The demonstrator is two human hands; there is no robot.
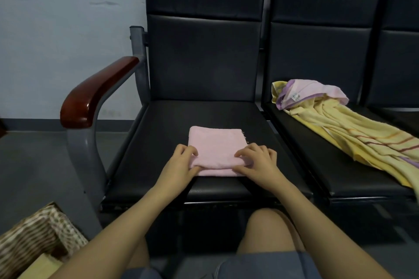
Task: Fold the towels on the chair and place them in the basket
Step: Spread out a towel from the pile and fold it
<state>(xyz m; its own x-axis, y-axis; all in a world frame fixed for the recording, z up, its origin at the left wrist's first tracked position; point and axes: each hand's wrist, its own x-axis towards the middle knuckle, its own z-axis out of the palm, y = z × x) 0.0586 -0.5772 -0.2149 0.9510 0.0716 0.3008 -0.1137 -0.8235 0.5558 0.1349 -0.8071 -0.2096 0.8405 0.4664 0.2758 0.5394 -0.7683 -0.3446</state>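
At about 8 o'clock, nearest the camera, the woven basket (34, 235) sits on the floor with a pale yellow folded cloth (42, 266) inside it. Just past the bare knees, both hands meet at the near edge of the folded pink towel (215, 145), which lies on the black chair seat (158, 124) at the centre. The left hand (181, 166) curls its fingers (189, 150) over the towel's near left corner with the thumb tucked under the fold, gripping it. The right hand (260, 163) pinches the near right corner in the same way. Farther off at 3 o'clock, a crumpled yellow striped towel (353, 133) sprawls over the neighbouring seat, and a pink-and-purple towel (313, 90) lies bunched on its far end.
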